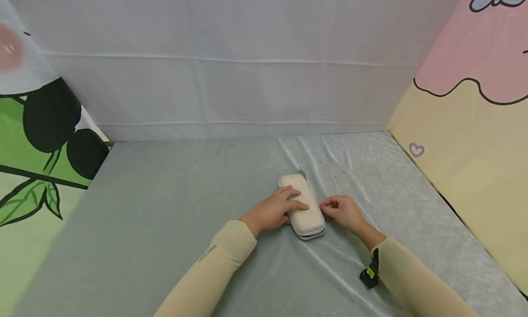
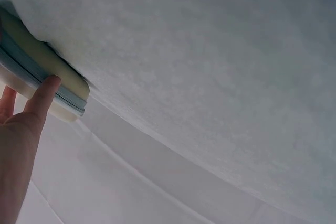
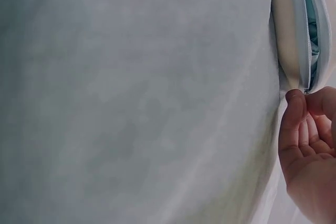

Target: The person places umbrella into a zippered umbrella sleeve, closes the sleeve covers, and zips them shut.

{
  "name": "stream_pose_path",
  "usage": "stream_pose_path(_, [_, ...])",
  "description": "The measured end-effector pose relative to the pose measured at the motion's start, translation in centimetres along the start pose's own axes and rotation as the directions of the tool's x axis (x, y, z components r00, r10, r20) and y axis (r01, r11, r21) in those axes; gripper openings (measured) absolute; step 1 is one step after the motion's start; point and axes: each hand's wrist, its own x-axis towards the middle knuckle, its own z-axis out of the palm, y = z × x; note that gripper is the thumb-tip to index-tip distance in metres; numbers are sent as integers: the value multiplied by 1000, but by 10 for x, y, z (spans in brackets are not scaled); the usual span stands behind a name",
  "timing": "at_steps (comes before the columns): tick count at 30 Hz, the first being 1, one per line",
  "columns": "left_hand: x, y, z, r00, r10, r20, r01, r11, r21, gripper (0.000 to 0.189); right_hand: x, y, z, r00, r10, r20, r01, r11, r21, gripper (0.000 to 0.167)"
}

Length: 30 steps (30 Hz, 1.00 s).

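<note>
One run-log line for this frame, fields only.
left hand: rests flat on cream zip case | right hand: pinches zipper pull | zip: partly open | surface: grey-green cloth

case (image 1: 303, 206) lay on the table (image 1: 165, 216), right of frame centre, long axis running up-left to lower right | my left hand (image 1: 274, 210) rested on it from the left | my right hand (image 1: 342, 211) touched its right edge | wall behind, panels at both sides
</note>
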Motion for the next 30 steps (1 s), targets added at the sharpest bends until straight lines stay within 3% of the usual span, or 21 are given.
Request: stream_pose_path(30, [1,-2,2,1000,-4,4,4,1000,18,57,-7,4,-2,999,-11,32,11,1000,3,9])
